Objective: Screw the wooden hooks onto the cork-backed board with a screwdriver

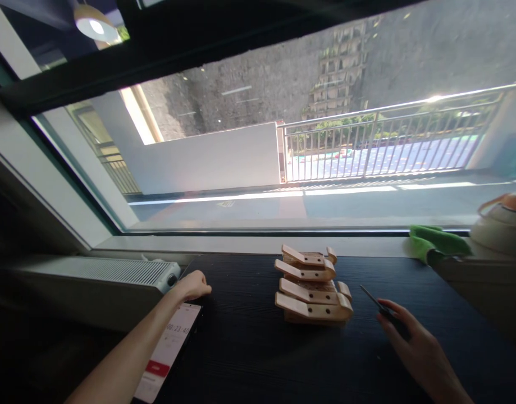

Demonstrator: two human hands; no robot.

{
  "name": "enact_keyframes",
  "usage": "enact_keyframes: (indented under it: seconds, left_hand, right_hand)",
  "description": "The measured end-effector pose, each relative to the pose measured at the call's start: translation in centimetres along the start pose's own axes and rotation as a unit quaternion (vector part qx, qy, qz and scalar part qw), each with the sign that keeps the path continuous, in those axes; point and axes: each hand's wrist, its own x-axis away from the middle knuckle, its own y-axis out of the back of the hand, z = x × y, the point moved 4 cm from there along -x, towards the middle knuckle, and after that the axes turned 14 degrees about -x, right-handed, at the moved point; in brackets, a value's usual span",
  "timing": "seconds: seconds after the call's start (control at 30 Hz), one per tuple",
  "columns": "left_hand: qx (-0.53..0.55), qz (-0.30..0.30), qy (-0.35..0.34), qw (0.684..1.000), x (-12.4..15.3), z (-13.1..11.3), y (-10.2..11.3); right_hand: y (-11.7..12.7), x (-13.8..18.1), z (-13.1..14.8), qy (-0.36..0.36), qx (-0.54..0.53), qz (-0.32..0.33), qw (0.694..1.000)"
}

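My right hand [409, 336] grips a screwdriver [376, 303], its thin shaft pointing up and to the left above the dark table. To its left, apart from the tool, several pale wooden hooks [314, 306] are stacked in stepped rows. Each bent wooden piece shows dark round screw heads or holes. Over at the table's left edge, my left hand [195, 285] is closed in a fist; whatever lies inside the fingers, if anything, is hidden. A phone or tablet [177, 336] with a running timer display lies below that hand, partly covered by my forearm.
The black table [241, 359] meets a window sill [224, 244] at the back. A white heater [127, 270] stands along the left edge. At the back right are a green cloth [438, 240] and a pale rounded container [499, 227] with an orange top. Behind the glass runs a railing.
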Motion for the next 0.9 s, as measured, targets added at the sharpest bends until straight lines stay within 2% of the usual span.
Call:
enact_keyframes:
  seconds: [0.13, 0.27, 0.43, 0.6, 0.67, 0.73, 0.9]
  left_hand:
    - [0.127, 0.014, -0.070, 0.989, 2.1, -2.3, 0.7]
    - [0.239, 0.013, -0.146, 0.960, 4.8, -4.7, 1.6]
    - [0.292, 0.003, -0.203, 0.935, 7.2, -8.3, 1.6]
    - [0.239, -0.062, -0.245, 0.938, 9.4, -13.5, 0.3]
    - [0.152, -0.132, -0.308, 0.930, 10.7, -16.1, -0.6]
    - [0.083, -0.163, -0.372, 0.910, 11.7, -18.8, -2.0]
    - [-0.033, -0.130, -0.405, 0.905, 11.7, -23.1, -5.6]
  right_hand:
    - [0.0, -0.1, 0.0, 0.002, -0.015, 0.000, 1.000]
    - [-0.1, 0.1, 0.6, 0.005, -0.018, 0.012, 1.000]
    - [-0.2, 0.2, 1.5, 0.002, -0.034, 0.036, 0.999]
    - [0.0, 0.6, 3.1, 0.015, -0.063, 0.044, 0.997]
    - [0.0, 0.7, 3.5, 0.018, -0.070, 0.048, 0.996]
    - [-0.1, 0.7, 3.6, 0.019, -0.082, 0.056, 0.995]
    - [-0.3, 0.7, 3.1, 0.009, -0.090, 0.060, 0.994]
